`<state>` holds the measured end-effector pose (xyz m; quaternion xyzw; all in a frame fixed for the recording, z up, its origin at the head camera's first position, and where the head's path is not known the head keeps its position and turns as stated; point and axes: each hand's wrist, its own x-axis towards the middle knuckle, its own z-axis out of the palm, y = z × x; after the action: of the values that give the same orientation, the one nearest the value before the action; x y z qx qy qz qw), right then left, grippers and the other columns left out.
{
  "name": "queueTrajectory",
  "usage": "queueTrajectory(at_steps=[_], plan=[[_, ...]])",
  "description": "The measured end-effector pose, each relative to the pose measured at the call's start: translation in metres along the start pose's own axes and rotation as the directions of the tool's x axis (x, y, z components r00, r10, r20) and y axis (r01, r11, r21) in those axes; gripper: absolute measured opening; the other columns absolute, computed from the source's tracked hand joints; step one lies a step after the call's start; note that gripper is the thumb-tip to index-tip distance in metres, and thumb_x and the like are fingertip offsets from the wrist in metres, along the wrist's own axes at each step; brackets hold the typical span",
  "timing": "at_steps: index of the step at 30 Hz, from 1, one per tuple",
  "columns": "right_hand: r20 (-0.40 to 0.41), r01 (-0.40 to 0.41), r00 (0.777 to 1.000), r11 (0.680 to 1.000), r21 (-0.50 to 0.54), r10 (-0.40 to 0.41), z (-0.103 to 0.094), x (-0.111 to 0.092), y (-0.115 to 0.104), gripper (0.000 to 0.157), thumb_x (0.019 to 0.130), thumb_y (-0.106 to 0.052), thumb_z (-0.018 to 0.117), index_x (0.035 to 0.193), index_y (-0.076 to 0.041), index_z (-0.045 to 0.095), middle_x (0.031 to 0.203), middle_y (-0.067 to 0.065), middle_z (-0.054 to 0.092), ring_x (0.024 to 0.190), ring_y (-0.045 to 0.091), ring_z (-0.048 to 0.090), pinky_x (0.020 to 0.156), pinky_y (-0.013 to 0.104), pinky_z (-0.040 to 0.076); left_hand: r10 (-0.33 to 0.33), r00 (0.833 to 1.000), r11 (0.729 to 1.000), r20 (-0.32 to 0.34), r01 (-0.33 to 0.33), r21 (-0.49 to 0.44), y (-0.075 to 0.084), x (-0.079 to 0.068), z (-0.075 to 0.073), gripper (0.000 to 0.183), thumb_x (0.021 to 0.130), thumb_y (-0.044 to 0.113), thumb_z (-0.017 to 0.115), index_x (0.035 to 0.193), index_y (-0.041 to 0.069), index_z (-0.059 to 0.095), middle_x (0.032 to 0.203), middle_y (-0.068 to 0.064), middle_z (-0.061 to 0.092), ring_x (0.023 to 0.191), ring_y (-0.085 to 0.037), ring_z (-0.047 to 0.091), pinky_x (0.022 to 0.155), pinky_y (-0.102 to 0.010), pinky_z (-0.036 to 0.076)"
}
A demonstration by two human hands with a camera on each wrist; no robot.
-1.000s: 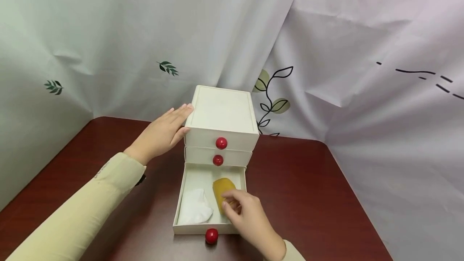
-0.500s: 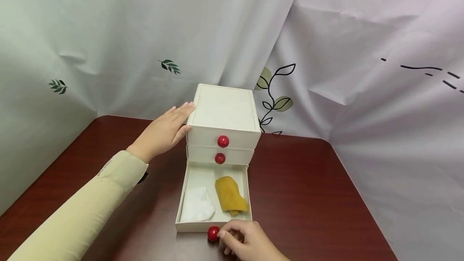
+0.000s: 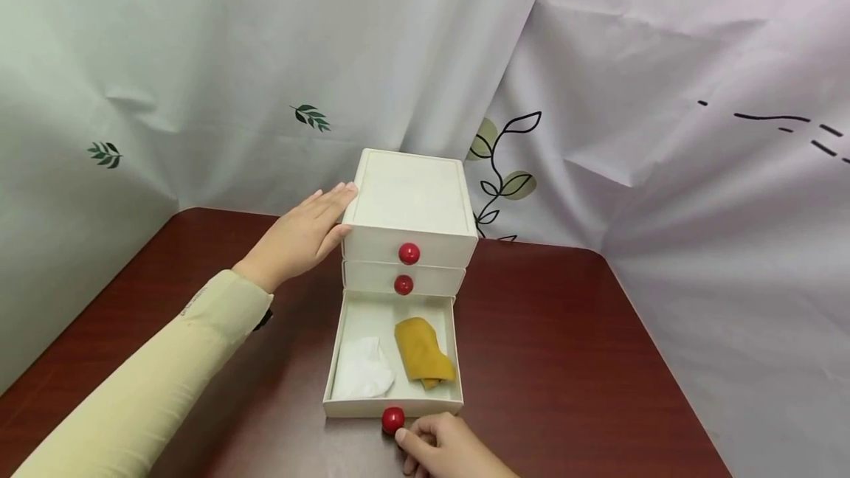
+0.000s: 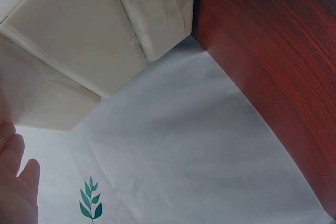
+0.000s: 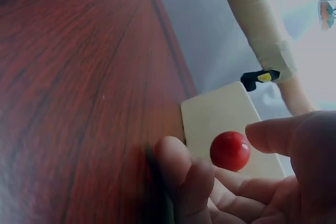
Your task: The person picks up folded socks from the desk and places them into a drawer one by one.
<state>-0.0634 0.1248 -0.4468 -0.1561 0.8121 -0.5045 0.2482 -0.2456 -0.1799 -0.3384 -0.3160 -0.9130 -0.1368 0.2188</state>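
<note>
A cream three-tier drawer box (image 3: pixel 415 192) stands on the table with its bottom drawer (image 3: pixel 358 410) pulled out. Inside that drawer lie a folded mustard-yellow cloth (image 3: pixel 423 349) on the right and a crumpled white cloth (image 3: pixel 361 371) on the left. My left hand (image 3: pixel 299 234) rests with straight fingers against the box's left side and top edge. Low in the head view, my right hand (image 3: pixel 448 445) is at the drawer's red round knob (image 3: pixel 393 420). In the right wrist view its thumb tip is right beside the knob, fingers loosely bent below, with a gap between thumb and fingers.
Two more red knobs, an upper (image 3: pixel 409 254) and a middle one (image 3: pixel 403 285), are on the pushed-in drawers. The dark red wooden table (image 3: pixel 564 360) runs back to a pale printed curtain (image 3: pixel 226 57). A dark strap (image 5: pixel 260 78) is at the left cuff.
My right hand has left the yellow cloth and come forward and down to the bottom drawer's knob. The left hand stays against the box. The view has tilted slightly.
</note>
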Motion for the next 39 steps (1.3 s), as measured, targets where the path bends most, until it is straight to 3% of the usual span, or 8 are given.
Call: queueTrajectory(at_steps=[12,22,30,39], plan=[[-0.04,0.053,0.998,0.985,0.164,-0.047,0.01,0.015,0.001,0.034,0.102,-0.025,0.063,0.078,-0.002,0.069,0.067,0.004,0.071,0.051,0.006,0.06,0.045,0.015,0.049,0.014,1.0,1.0,-0.018,-0.014,0.001,-0.001,0.001,-0.001,0.062,0.104,0.023,0.057,0.156,-0.003,0.033,0.158,-0.021,0.039,0.147,-0.035,0.035,0.124,-0.05,0.023],[-0.106,0.091,0.991,0.987,0.129,-0.078,0.008,0.026,-0.002,0.035,0.102,-0.024,0.064,0.076,0.0,0.069,0.065,0.005,0.071,0.05,0.006,0.064,0.044,0.021,0.054,0.014,1.0,1.0,-0.009,-0.014,-0.002,-0.002,0.001,0.002,0.061,0.106,0.023,0.055,0.156,-0.003,0.033,0.159,-0.02,0.037,0.148,-0.035,0.034,0.124,-0.05,0.023],[-0.162,0.089,0.985,0.986,0.138,-0.066,-0.003,0.042,-0.001,0.032,0.104,-0.021,0.06,0.087,0.005,0.068,0.071,0.01,0.072,0.053,0.01,0.065,0.048,0.023,0.056,0.017,1.0,1.0,-0.017,-0.018,-0.01,-0.001,0.002,0.004,0.062,0.105,0.023,0.056,0.156,-0.003,0.032,0.159,-0.02,0.037,0.148,-0.035,0.034,0.124,-0.051,0.023],[-0.205,0.099,0.976,0.985,0.143,-0.068,-0.01,0.057,0.001,0.032,0.105,-0.02,0.059,0.09,0.007,0.069,0.074,0.013,0.072,0.059,0.021,0.068,0.052,0.03,0.06,0.024,0.999,1.0,-0.037,-0.025,-0.013,-0.002,0.001,0.005,0.062,0.105,0.021,0.056,0.157,-0.002,0.032,0.159,-0.019,0.037,0.148,-0.034,0.034,0.124,-0.05,0.024]])
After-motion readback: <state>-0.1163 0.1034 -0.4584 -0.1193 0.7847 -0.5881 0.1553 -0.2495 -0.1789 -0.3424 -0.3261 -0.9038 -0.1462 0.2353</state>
